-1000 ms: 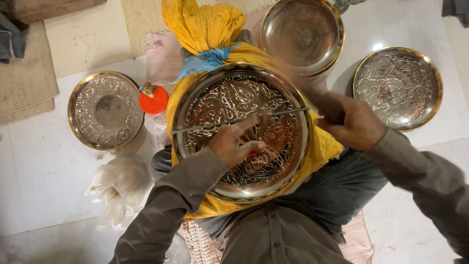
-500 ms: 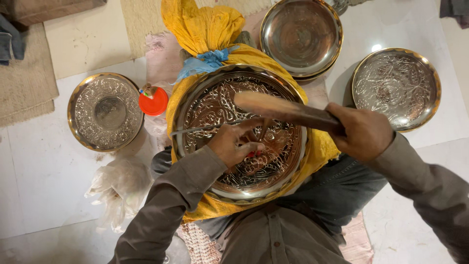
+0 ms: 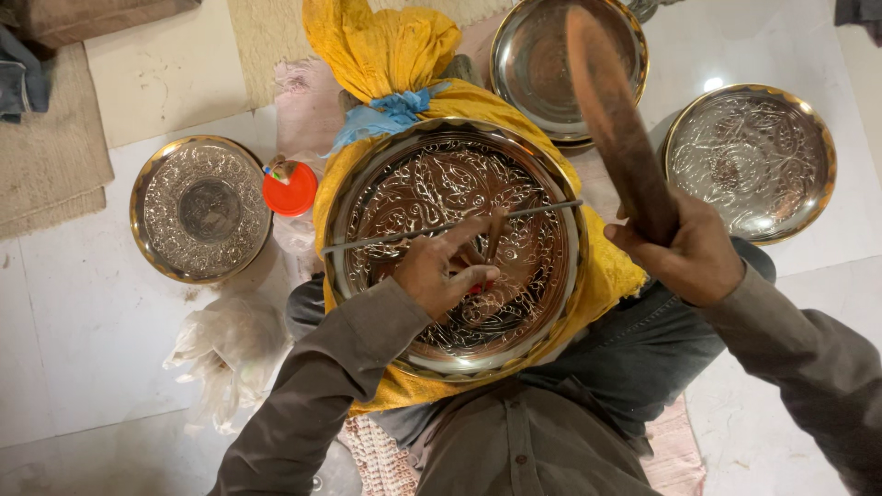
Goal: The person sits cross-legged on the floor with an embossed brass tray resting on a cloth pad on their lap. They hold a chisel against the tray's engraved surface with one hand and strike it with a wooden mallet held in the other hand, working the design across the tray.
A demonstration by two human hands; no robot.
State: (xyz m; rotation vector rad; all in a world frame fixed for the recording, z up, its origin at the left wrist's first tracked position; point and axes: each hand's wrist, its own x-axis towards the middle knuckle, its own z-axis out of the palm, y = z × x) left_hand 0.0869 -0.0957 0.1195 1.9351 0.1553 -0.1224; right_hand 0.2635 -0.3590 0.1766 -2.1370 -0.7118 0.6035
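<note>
Engraving in progress on a large round metal plate (image 3: 455,248), which rests on a yellow cloth cushion (image 3: 386,55) in the lap of a person seated on the floor. The left hand (image 3: 446,271) pinches a thin chisel (image 3: 496,234) upright against the patterned face, near the plate's middle, with a long metal rod (image 3: 367,241) lying across the plate beside the fingers. The right hand (image 3: 684,253) is closed around a wooden mallet (image 3: 611,119), raised and tilted away from the body, well above the chisel head. The stroke appears to be at its top; a square blow on the chisel would seem to follow. Three smaller plates, one at left (image 3: 200,209), lie on the floor around.
</note>
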